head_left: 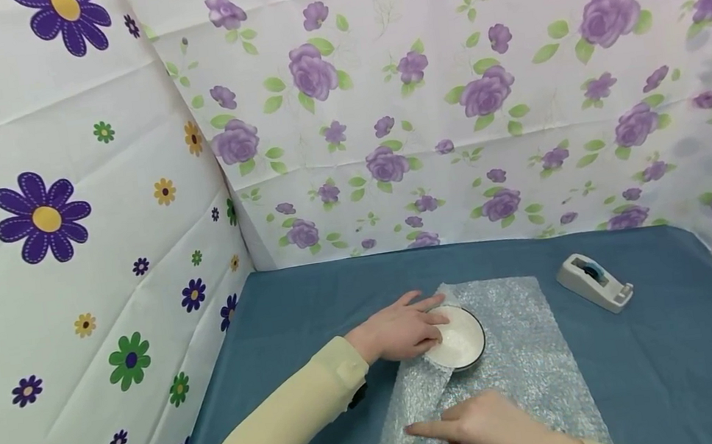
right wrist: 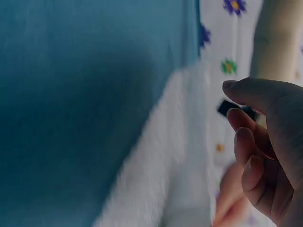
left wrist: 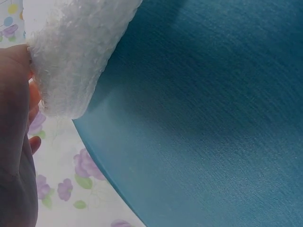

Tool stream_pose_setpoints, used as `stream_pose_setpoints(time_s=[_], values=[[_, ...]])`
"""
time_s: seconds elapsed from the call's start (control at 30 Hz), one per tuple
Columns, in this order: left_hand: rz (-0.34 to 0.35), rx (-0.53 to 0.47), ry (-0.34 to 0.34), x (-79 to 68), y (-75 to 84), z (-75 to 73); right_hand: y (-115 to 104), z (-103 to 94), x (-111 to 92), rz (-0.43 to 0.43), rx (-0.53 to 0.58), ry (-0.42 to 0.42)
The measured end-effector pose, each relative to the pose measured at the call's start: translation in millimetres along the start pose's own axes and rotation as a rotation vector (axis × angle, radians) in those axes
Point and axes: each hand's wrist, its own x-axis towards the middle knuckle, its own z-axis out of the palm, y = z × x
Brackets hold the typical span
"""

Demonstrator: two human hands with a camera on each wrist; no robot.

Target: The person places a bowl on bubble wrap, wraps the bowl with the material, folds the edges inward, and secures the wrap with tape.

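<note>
A white bowl (head_left: 462, 338) with a dark rim sits on a sheet of clear bubble wrap (head_left: 529, 378). The left side of the sheet is folded over, and its edge reaches the bowl. My left hand (head_left: 402, 329) is at the bowl's left side, fingers bent over the rim and holding the folded wrap there; in the left wrist view the bubble wrap (left wrist: 71, 61) lies against the fingers. Over the front of the sheet is my right hand (head_left: 488, 431), index finger pointing left near the fold. In the right wrist view the right hand (right wrist: 270, 142) has loosely curled fingers holding nothing.
A white tape dispenser (head_left: 595, 283) stands on the blue tablecloth (head_left: 663, 332), right of the wrap. Flower-printed sheets (head_left: 381, 100) hang behind and to the left of the table. A small dark object (head_left: 357, 396) shows at the left wrist.
</note>
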Motion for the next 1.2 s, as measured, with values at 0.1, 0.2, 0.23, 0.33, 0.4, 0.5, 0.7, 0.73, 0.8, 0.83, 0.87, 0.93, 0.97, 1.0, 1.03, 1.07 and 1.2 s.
stream_pose_setpoints(time_s=[0.1, 0.2, 0.23, 0.33, 0.4, 0.5, 0.7, 0.73, 0.8, 0.83, 0.87, 0.93, 0.97, 1.0, 1.03, 1.07, 1.2], values=[[0.007, 0.003, 0.006, 0.0, 0.4, -0.2, -9, 13.2, 6, -0.044, 0.036, -0.067], [0.009, 0.003, 0.010, -0.2, 0.2, -0.3, -14, 24.5, 10, -0.062, 0.073, -0.116], [0.010, 0.004, 0.010, -0.5, 0.2, -0.3, -15, 27.7, 11, -0.066, 0.074, -0.128], [0.008, 0.002, 0.011, -0.9, 0.4, 0.0, -15, 34.6, 14, -0.054, 0.098, -0.166], [0.009, 0.001, 0.011, -0.8, 0.8, 0.4, -13, 37.1, 15, -0.036, 0.094, -0.183], [0.007, -0.002, 0.015, -0.2, 0.5, 1.9, -11, 37.3, 17, 0.021, 0.086, -0.205], [0.000, -0.007, 0.018, 0.1, -1.1, 3.1, -9, 38.0, 19, 0.132, 0.263, -0.297], [0.001, -0.008, 0.019, 0.3, -1.3, 3.2, -9, 38.5, 19, 0.134, 0.301, -0.307], [0.006, -0.008, 0.023, 1.1, -1.9, 3.6, -8, 39.1, 20, 0.127, 0.352, -0.322], [0.008, -0.009, 0.024, 1.4, -2.0, 3.5, -8, 39.1, 21, 0.123, 0.370, -0.324], [0.009, -0.011, 0.023, 1.7, -2.0, 3.4, -8, 39.2, 21, 0.118, 0.382, -0.318], [0.011, -0.017, 0.018, 2.2, -1.7, 3.1, -8, 39.3, 21, 0.109, 0.394, -0.292], [0.011, -0.020, 0.015, 2.5, -1.4, 3.0, -8, 39.5, 21, 0.102, 0.387, -0.269], [0.011, -0.024, 0.013, 2.7, -1.2, 2.9, -8, 39.4, 20, 0.101, 0.376, -0.239], [0.010, -0.025, 0.009, 2.6, -0.7, 2.5, -8, 38.9, 19, 0.102, 0.365, -0.202], [0.011, -0.027, 0.008, 2.7, -0.8, 2.7, -9, 37.9, 18, 0.107, 0.344, -0.162], [0.012, -0.015, 0.010, 3.5, -2.3, 4.6, -11, 32.7, 16, 0.147, 0.263, 0.022]])
